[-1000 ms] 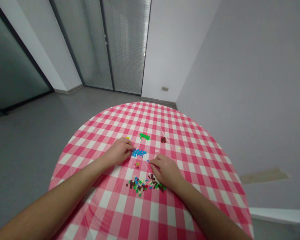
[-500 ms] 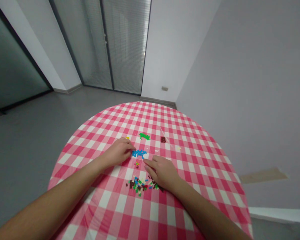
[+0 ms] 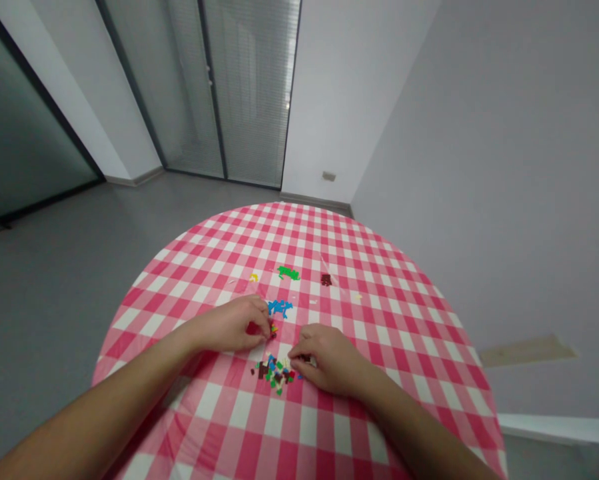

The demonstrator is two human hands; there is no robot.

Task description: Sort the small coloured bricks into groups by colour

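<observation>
The left hand (image 3: 234, 325) is curled, its fingertips down at a small cluster of red and yellow bricks (image 3: 274, 329). The right hand (image 3: 329, 360) curves over the edge of a mixed pile of tiny plastic bricks (image 3: 274, 375), touching it. Whether either hand pinches a piece cannot be told. Farther out on the round gingham-covered table (image 3: 339, 427) lie separate groups: blue bricks (image 3: 279, 308), green bricks (image 3: 289, 273), dark brown bricks (image 3: 326, 280) and yellow bricks (image 3: 253, 277).
</observation>
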